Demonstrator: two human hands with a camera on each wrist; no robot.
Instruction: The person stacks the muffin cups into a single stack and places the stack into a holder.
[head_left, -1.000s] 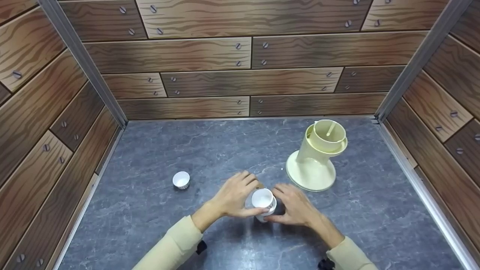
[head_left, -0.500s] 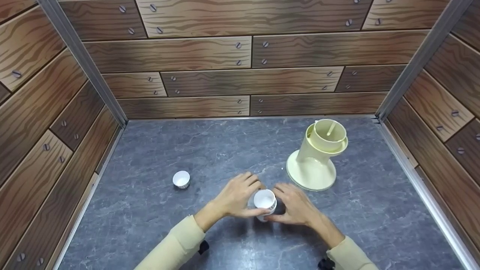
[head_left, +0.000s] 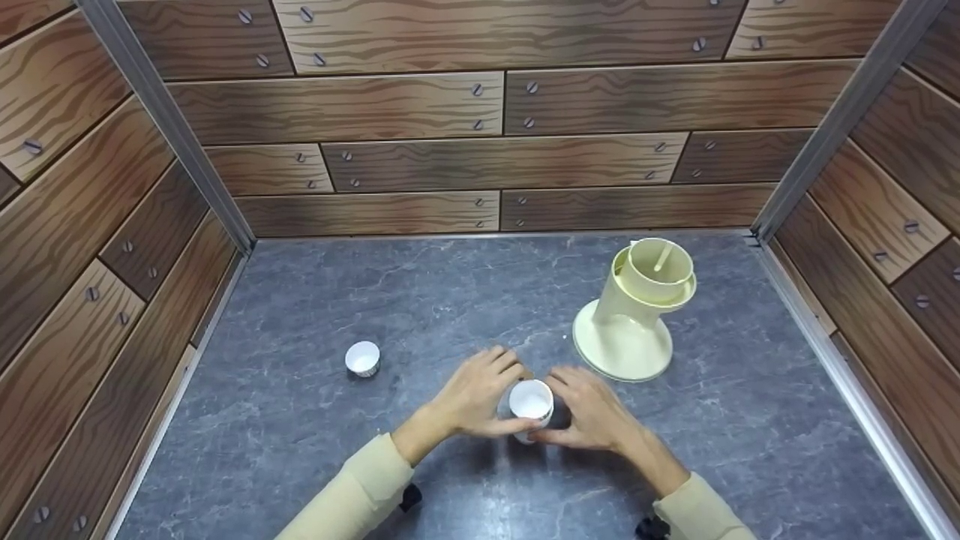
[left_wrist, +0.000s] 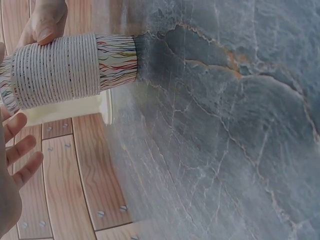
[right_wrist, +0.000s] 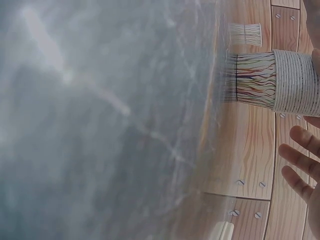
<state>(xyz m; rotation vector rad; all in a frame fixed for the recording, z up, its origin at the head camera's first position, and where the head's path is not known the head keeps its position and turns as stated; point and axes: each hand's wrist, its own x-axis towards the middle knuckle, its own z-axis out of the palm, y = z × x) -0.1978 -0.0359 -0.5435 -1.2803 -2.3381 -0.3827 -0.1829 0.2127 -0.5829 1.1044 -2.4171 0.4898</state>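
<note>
A stack of nested white paper baking cups (left_wrist: 57,70) stands upright on the table, its lowest cup printed with thin coloured lines. On top is a white paper cup (head_left: 531,400), mouth up. My left hand (head_left: 476,394) pinches this top cup from the left, thumb across its front. Lower down, my right hand (head_left: 592,412) grips the stack from the right between thumb and index finger. The left wrist view shows the right thumb (left_wrist: 46,32) on the stacked rims. In the right wrist view, the right hand's other fingers (right_wrist: 300,160) are spread off the stack.
A single white paper cup (head_left: 363,359) stands to the left on the grey marbled table (head_left: 285,435). At the back right is a pale yellow stand (head_left: 628,341) with a round base and a tube-shaped top. Wood-patterned walls (head_left: 405,112) enclose the table.
The top cup has shifted slightly right and lines up more closely over the stack. My left hand moved a little right with it. My right hand has stayed in place.
</note>
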